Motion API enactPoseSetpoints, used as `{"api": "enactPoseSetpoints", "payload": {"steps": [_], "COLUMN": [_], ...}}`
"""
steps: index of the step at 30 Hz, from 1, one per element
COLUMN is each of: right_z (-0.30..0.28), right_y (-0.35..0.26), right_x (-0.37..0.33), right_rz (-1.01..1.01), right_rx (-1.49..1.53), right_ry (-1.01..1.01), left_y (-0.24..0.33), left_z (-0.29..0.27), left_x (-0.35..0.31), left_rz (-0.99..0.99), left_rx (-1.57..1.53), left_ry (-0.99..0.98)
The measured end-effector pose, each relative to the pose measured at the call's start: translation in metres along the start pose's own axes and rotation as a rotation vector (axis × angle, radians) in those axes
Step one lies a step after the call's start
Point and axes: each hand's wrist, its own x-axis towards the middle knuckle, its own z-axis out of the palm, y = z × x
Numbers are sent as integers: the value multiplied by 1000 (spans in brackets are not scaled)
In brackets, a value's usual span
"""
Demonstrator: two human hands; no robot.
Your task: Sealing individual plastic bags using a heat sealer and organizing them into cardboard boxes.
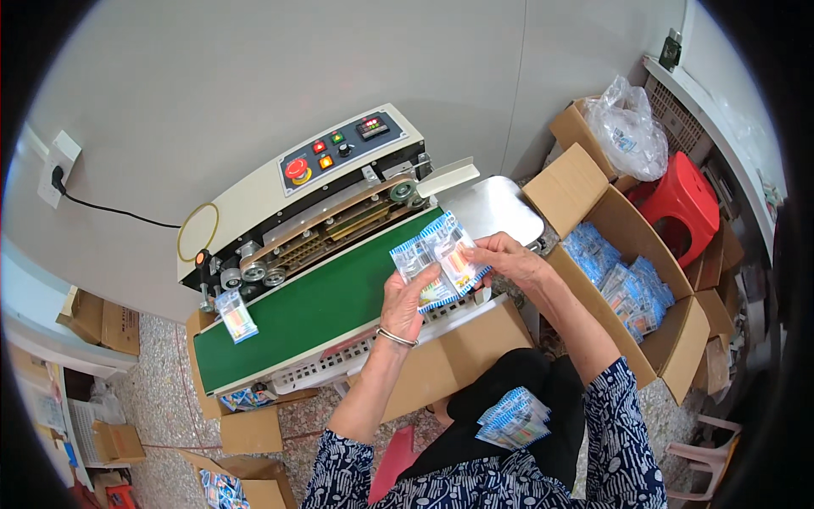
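My left hand (404, 304) is closed on a small clear packet (410, 256) with a blue striped edge, its thumb lying across the front. A second packet of the same kind (447, 240), with coloured sticks showing inside, is pinched in my right hand (511, 257). The two packets meet side by side above the green conveyor belt (339, 299) of a band sealing machine (254, 212). Another packet (236, 316) rests near the belt's left end, below the sealing rollers. Several more packets (514, 419) lie in a small pile on my lap.
An open cardboard box (670, 373) with packets (627, 293) stands at the right, by a red plastic stool (688, 204) and a plastic bag (626, 136). Under the belt is a white perforated basket (326, 366). A box of packets (263, 483) sits lower left. A black cord (119, 209) runs to the machine.
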Motion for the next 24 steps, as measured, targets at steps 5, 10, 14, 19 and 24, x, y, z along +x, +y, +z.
{"api": "enactPoseSetpoints", "payload": {"steps": [5,10,14,19,24], "right_z": [4,7,-5,-20,-24], "right_y": [-5,-14,-8,-4,-3], "right_x": [-5,-8,1,30,61], "right_rz": [-23,7,12,-38,-2], "right_rx": [-95,-101,-10,98,123], "right_ry": [6,-39,173,307,340], "left_y": [0,1,2,-1,-12], "left_z": [3,-7,-15,-25,-30], "left_x": [-1,1,-5,-25,-52], "left_rz": [23,12,69,60,-46], "left_rx": [64,92,39,35,-33], "left_ry": [-5,41,165,235,230]}}
